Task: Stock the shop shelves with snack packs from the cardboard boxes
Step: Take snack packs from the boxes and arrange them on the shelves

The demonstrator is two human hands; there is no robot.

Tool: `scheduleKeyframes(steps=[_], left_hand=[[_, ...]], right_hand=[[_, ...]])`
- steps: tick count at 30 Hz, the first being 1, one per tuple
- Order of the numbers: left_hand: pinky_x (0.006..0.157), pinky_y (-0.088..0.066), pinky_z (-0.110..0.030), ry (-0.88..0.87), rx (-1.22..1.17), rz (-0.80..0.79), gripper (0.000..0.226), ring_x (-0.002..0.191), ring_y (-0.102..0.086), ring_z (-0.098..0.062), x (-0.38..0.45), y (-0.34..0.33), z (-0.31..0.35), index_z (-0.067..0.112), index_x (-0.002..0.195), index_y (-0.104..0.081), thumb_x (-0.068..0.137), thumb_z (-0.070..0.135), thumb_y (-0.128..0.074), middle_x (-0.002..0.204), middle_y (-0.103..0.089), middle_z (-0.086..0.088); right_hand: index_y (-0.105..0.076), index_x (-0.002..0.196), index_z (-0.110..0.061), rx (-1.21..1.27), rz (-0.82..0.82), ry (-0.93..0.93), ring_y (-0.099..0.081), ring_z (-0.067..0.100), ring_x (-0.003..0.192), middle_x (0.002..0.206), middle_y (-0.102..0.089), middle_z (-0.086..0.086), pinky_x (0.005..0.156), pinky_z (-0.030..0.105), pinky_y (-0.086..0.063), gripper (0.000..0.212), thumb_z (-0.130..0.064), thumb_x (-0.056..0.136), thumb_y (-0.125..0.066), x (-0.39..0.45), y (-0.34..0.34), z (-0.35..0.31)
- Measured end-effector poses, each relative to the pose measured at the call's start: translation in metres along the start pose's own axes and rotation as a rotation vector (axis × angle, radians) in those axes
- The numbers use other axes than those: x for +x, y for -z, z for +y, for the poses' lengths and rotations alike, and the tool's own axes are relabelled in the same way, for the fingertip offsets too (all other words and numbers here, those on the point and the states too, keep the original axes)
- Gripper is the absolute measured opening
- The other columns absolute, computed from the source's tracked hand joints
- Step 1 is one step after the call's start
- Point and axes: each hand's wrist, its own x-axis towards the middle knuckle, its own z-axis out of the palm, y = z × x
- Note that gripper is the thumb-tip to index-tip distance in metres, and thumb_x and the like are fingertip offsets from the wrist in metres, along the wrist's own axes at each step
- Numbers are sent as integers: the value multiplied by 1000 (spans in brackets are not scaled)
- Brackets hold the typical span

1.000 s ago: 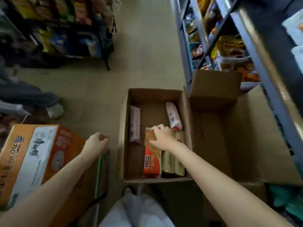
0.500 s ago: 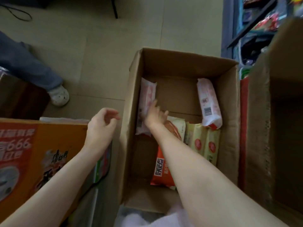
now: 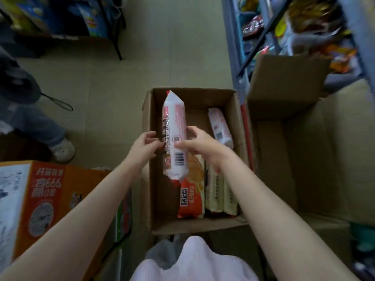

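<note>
While the pink-and-white snack pack point(image 3: 175, 138) hangs lengthwise above the open cardboard box point(image 3: 149, 159), we see it pinched between both hands: the left hand point(image 3: 143, 148) grips its left edge, the right hand point(image 3: 199, 144) wraps its right side. We judge this the pick-out step, pack lifted but not shelved. Below lie another pink pack point(image 3: 220, 128), an orange pack point(image 3: 190, 195) and pale yellow packs point(image 3: 221, 191). Next, we reckon, comes a swing right to the blue shelves point(image 3: 261, 37).

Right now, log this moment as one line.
stage: pack lifted | left hand: grips pink pack | right hand: grips same pack | cardboard box: other packs remain | shelf: not yet stocked
</note>
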Motion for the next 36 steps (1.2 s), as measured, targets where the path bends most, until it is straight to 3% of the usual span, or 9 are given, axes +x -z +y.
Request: scheduleKeyframes(steps=[4,7,11,15,19,23,28,32,36], left_hand=[[66,-48,-31,88,-233,-518,15,64,-67,-10,-47,-22,69,18,93,-60,89,23,-47,74,-69,3],[56,-53,-26,-16,-248,-636,21,64,-67,-12,-84,-50,104,18,105,-59,84,21,-55,81,-69,0],[58,-46,-24,-200,-190,-741,27,65,-60,-13,-146,-108,138,26,106,-56,82,17,-62,91,-64,0],[60,-44,-20,-371,-30,-909,29,68,-56,-8,-222,-173,160,32,109,-53,87,14,-61,94,-62,8],[76,-50,-28,-409,74,-1139,30,78,-62,-16,-288,-216,178,21,119,-54,90,10,-54,100,-64,-3],[82,-48,-26,-575,251,-1160,27,91,-63,-13,-340,-257,176,18,120,-53,94,13,-51,108,-63,0],[73,-44,-26,-525,279,-1176,15,82,-61,-16,-373,-311,145,13,107,-54,95,7,-46,96,-63,-4],[50,-48,-15,-521,408,-1263,20,56,-65,-6,-410,-347,90,11,99,-52,94,-4,-39,81,-63,-4],[52,-45,-15,-595,600,-1228,15,64,-62,-9,-461,-380,22,7,109,-52,95,5,-46,88,-62,-9]], right_hand=[[-35,136,-21,117,-3,113,-66,23,99,121,-60,10,90,41,-51,72,-15,76,-75,-112,35,-46],[-39,134,-15,52,272,223,-64,18,97,122,-54,11,79,30,-55,62,-15,81,-71,-193,51,-58],[-45,129,-13,-194,646,306,-56,13,108,118,-57,0,92,28,-49,62,-25,77,-76,-283,56,-59],[-60,110,-23,-172,985,322,-62,17,102,109,-66,0,91,40,-50,49,-37,68,-81,-359,68,-41],[-68,94,-20,8,1242,375,-67,21,95,100,-71,6,87,44,-53,40,-35,61,-85,-435,82,-3],[-62,98,-21,143,1343,366,-64,16,92,106,-69,3,84,33,-51,29,-12,75,-77,-515,78,39],[-45,118,-25,72,1487,171,-58,16,104,113,-61,-4,92,35,-46,63,-20,67,-81,-596,65,113],[-39,127,-19,-50,1515,-59,-54,24,114,125,-55,4,95,47,-45,79,-29,62,-84,-651,43,187],[-29,141,-18,-193,1468,-240,-45,21,124,137,-43,1,96,33,-43,88,-32,71,-80,-702,16,266]])
